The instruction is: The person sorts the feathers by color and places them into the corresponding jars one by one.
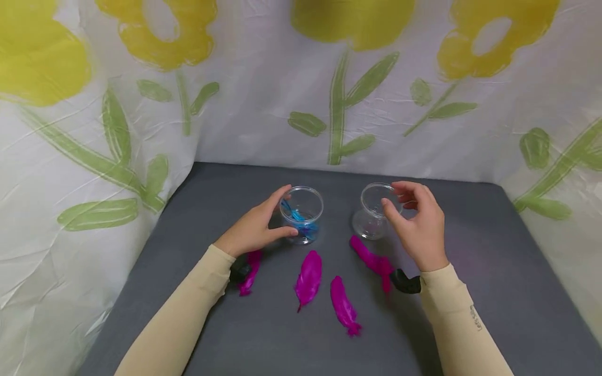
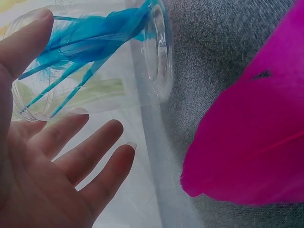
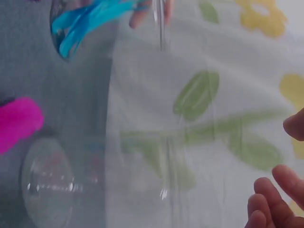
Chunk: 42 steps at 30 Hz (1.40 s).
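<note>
At two jars (image 1: 309, 214) (image 1: 373, 213), hands (image 1: 255, 224) (image 1: 421, 227) loosely spread, left around one, right beside other

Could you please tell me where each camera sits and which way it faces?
Head: on the head, facing forward and down at the table; left hand, right hand and sleeves show.
Left wrist: worn there, facing the jar of blue feathers; left palm, thumb and fingers show.
Right wrist: worn there, facing the other jar; part of each hand shows.
Shared: both wrist views show the blue feathers.
</note>
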Each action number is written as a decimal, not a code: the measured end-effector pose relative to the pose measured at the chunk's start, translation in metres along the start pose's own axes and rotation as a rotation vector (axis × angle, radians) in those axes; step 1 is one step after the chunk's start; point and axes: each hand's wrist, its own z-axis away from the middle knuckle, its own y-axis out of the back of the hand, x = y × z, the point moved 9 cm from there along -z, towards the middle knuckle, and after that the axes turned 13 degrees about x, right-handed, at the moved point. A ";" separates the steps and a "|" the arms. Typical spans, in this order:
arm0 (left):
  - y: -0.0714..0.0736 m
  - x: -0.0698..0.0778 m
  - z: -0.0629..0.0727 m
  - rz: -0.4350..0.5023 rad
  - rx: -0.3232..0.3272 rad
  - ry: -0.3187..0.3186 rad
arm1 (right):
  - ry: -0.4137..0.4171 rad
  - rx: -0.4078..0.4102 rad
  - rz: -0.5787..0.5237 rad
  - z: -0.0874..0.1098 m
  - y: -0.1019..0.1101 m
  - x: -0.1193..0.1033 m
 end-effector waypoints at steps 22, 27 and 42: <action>0.093 -0.066 0.054 -0.164 0.083 0.180 | -0.277 -0.474 -0.132 0.043 -0.150 0.042; 0.103 -0.065 0.067 -0.180 0.083 0.188 | -0.258 -0.488 -0.138 0.050 -0.155 0.038; 0.134 -0.044 0.157 -0.485 0.209 0.032 | -0.239 -0.447 -0.136 0.042 -0.137 0.037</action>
